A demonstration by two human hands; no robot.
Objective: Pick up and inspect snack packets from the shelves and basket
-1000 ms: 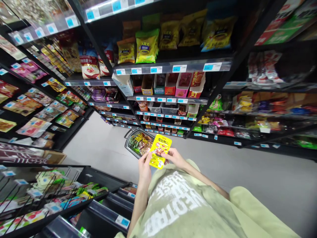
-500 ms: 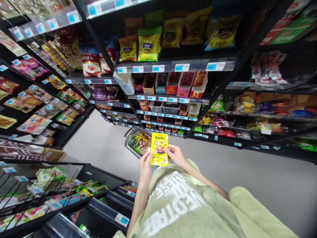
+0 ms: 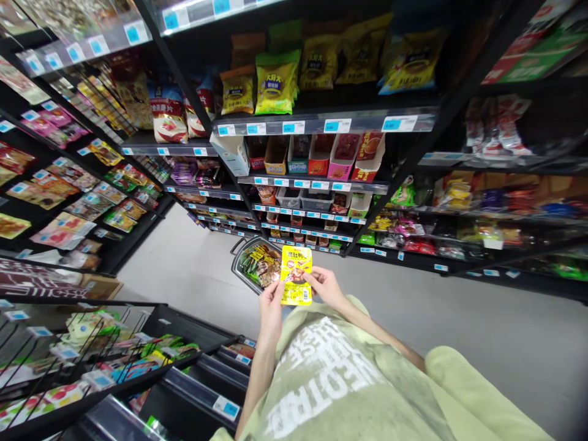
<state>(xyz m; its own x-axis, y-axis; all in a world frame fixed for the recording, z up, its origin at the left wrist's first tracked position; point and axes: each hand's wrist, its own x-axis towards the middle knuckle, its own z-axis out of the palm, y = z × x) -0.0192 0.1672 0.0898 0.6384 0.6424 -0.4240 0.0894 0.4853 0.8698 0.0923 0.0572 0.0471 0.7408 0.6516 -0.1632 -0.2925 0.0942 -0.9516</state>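
Note:
A flat yellow snack packet [image 3: 296, 278] with printed characters and a food picture is held up in front of my chest, its printed face towards me. My left hand [image 3: 271, 301] pinches its left edge near the bottom. My right hand [image 3: 325, 284] grips the right edge, thumb resting on the front. Just beyond the packet a dark-rimmed basket [image 3: 236, 269] stands on the floor, holding several wrapped snacks; the packet and my left hand cover part of it.
Ahead rises a black shelf unit [image 3: 321, 119] with yellow snack bags [image 3: 275, 82] and open boxes of small packs [image 3: 343, 153]. More racks of packets [image 3: 68, 202] line the left. A low shelf [image 3: 184, 392] stands close by my left arm. Grey floor [image 3: 436, 318] shows at right.
The packet tilts very slightly between my hands, its top edge shifting a little. Both hands keep their hold, and the rest looks the same.

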